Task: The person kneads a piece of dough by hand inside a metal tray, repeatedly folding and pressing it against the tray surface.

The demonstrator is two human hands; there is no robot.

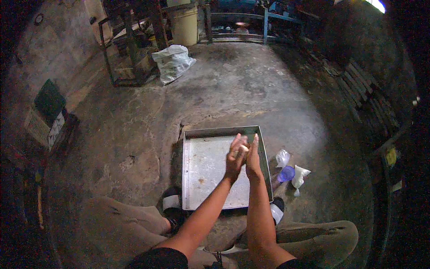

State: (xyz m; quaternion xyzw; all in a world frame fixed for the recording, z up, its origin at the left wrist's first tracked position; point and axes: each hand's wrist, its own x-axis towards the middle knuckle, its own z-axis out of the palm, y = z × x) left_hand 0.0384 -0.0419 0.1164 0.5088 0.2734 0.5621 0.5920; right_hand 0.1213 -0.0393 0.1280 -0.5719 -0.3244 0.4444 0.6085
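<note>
My left hand (234, 158) and my right hand (253, 158) are raised over a shallow square metal tray (201, 166), palms facing each other. Between them shows a small pale lump (244, 148), partly covered by my fingers; I cannot make out what it is made of. My right fingers are stretched out and pressed together, while those on the left are slightly bent and smeared by motion. The tray lies on the floor between my feet, its light grey bottom marked with a few brown spots.
Right of the tray sit a small tied white bag (282, 158), a purple-blue cup (286, 174) and another knotted white bag (301, 175). Farther off are a white sack (174, 62), a pale bucket (184, 28), a metal frame (130, 74) and a blue rack (265, 27).
</note>
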